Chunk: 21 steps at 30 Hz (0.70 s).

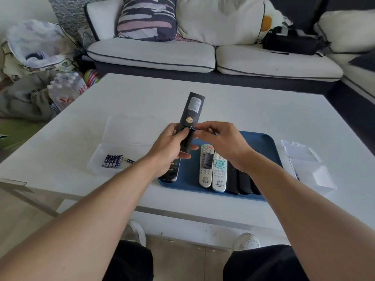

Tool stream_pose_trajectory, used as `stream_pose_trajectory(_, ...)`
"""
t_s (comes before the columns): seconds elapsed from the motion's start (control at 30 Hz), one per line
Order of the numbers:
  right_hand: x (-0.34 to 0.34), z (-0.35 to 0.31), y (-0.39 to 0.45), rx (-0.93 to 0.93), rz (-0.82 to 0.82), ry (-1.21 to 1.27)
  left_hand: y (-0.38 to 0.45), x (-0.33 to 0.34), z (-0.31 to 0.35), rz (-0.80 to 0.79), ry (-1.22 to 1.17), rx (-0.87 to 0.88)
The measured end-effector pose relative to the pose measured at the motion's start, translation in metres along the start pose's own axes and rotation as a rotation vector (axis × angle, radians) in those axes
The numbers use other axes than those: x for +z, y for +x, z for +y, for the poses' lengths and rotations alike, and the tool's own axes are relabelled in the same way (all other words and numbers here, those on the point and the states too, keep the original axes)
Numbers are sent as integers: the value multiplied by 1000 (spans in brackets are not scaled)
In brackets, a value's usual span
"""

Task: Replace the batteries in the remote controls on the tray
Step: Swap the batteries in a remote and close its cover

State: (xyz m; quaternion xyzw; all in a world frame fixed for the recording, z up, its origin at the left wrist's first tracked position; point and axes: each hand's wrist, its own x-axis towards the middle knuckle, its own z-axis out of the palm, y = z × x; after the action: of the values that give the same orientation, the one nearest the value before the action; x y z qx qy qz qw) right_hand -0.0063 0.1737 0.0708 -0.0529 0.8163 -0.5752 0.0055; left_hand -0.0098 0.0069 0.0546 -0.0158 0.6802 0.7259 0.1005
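My left hand grips a long black remote back side up, held above the blue tray. Its battery compartment is open near my fingers. My right hand pinches a small dark battery at the compartment's upper end. On the tray lie two white remotes, several black remotes to their right, and another dark remote at the tray's left edge, partly hidden by my left wrist. Several blue batteries lie in a clear plastic box to the left, one more beside them.
A second open clear box sits right of the tray on the white table. A sofa with cushions stands behind the table. Bags and bottled water crowd the floor at the left. My knees and shoes are below the table's front edge.
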Motion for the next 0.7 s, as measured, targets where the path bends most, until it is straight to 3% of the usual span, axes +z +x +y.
stream_pose_trajectory(0.2, 0, -5, 0, -67, 34, -100, 0, 9, 2, 110, -19, -16)
stream_pose_trajectory(0.47, -11, -5, -4, -88, 66, -114, -4, 13, 8, 40, -227, -34)
stream_pose_trajectory(0.7, -14, -7, -8, -126, 101, -171, -11, 17, 10, 19, -176, 24)
